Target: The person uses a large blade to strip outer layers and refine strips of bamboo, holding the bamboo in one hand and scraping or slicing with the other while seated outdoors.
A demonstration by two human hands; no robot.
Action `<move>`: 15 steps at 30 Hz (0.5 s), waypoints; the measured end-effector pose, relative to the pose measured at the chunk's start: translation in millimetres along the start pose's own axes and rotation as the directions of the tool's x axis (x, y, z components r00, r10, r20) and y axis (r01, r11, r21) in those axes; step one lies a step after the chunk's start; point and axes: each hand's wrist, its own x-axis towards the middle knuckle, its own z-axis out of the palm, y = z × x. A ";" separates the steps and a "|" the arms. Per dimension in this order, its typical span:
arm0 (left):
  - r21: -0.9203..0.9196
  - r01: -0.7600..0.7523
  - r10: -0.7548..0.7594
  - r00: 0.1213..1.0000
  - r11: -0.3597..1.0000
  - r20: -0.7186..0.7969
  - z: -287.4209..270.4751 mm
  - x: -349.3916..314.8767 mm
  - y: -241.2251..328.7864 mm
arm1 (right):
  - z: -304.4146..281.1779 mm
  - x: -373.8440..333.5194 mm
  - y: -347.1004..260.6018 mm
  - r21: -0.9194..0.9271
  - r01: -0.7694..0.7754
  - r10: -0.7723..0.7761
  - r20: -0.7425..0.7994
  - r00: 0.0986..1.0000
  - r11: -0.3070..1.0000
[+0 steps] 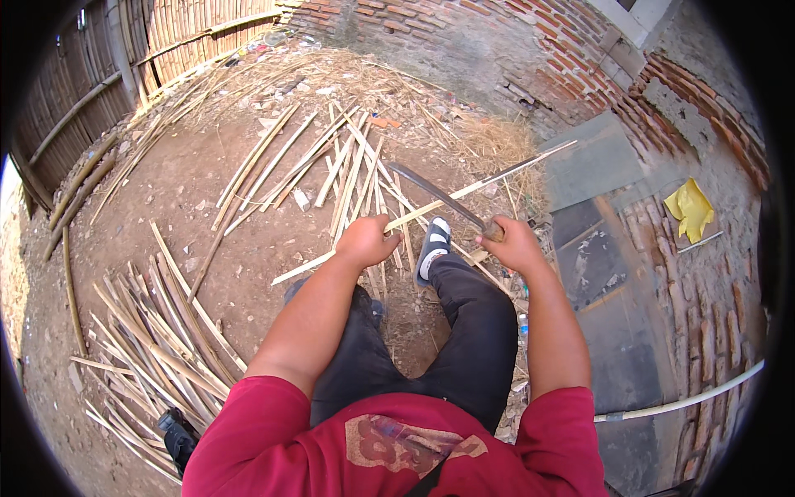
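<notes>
My left hand (364,242) is closed around a long, pale bamboo strip (407,219), which slants from low on the left up to the right. In my right hand (513,245) is the wooden handle of a sickle (428,185). Its dark, curved blade points up and left and crosses the strip between my two hands; whether the edge touches the strip I cannot tell. My shoe (434,248) shows just below the strip.
Loose bamboo strips (356,174) lie on the dirt ahead, with a larger pile (157,340) at the left. Dark flat sheets (596,257) and a yellow crumpled piece (690,210) lie on the right. A brick wall (464,37) and bamboo fence (199,33) stand behind.
</notes>
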 end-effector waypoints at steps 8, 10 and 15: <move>-0.008 0.002 -0.003 0.999 1.000 -0.043 14.3 12.6 9.0 | -18.9 9.9 -1.1 -0.077 0.013 -0.011 0.026 1.000 0.997; -0.009 0.020 -0.020 0.999 1.000 -0.037 19.9 17.8 11.7 | -15.6 11.0 6.1 -0.078 0.008 -0.007 0.020 1.000 0.997; 0.059 0.057 -0.059 0.998 0.997 0.026 30.3 24.4 15.5 | 13.2 18.8 45.8 -0.091 0.035 -0.034 0.005 0.999 0.995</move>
